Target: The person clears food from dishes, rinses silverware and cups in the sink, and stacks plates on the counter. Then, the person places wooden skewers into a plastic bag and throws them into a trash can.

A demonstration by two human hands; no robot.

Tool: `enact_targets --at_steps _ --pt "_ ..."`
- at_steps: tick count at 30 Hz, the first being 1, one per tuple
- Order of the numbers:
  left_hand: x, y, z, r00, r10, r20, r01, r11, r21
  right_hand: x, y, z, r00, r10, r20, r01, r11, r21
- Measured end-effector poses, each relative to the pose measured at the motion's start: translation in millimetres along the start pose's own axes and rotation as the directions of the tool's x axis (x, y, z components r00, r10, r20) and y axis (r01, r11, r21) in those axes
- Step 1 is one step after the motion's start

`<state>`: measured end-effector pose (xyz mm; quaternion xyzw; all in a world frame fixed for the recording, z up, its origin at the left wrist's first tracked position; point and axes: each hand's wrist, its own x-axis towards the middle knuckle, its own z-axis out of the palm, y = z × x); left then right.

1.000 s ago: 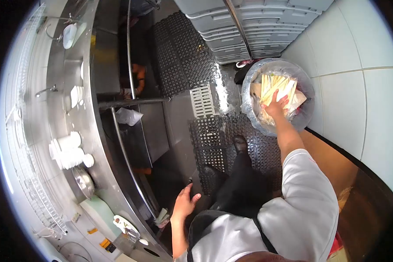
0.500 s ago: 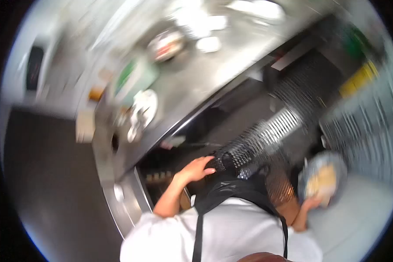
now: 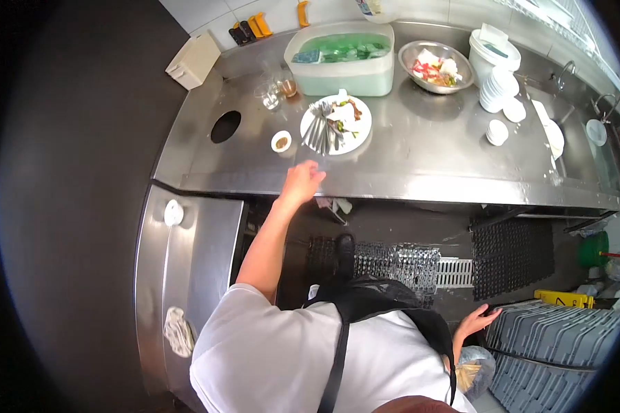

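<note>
My left hand reaches over the front edge of the steel counter, its fingers loosely bent and nothing in them. Just beyond it a white plate carries food scraps and a bunch of forks and knives; a small gap seems to separate the fingertips from the plate. Left of the plate is a small white sauce dish with brown residue. Low on the right, my right hand is open with fingers stretched, beside stacked grey racks. Below that hand, a round plastic-lined container with tan contents is partly hidden by my body.
Along the back stand glasses, a tub of green liquid, a steel bowl of scraps, a white bucket and stacked white cups. The counter has a round hole. Black mats and a drain grate lie underfoot.
The view has turned toward the counter and sharpened. My left hand has moved from my waist up to the counter edge. My right hand has come away from the round container.
</note>
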<state>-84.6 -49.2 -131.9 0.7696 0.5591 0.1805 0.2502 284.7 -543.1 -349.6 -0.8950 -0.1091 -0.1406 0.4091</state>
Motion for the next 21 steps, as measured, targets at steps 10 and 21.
enact_targets --at_steps 10,21 --pt "191 4 12 0.955 -0.271 0.118 0.213 0.908 0.360 18 -257 100 0.984 -0.170 0.047 0.140 0.917 0.373" --pt "214 -22 38 0.924 -0.360 0.128 0.327 0.919 0.221 80 -294 171 0.957 -0.113 0.267 -0.057 0.830 0.555"
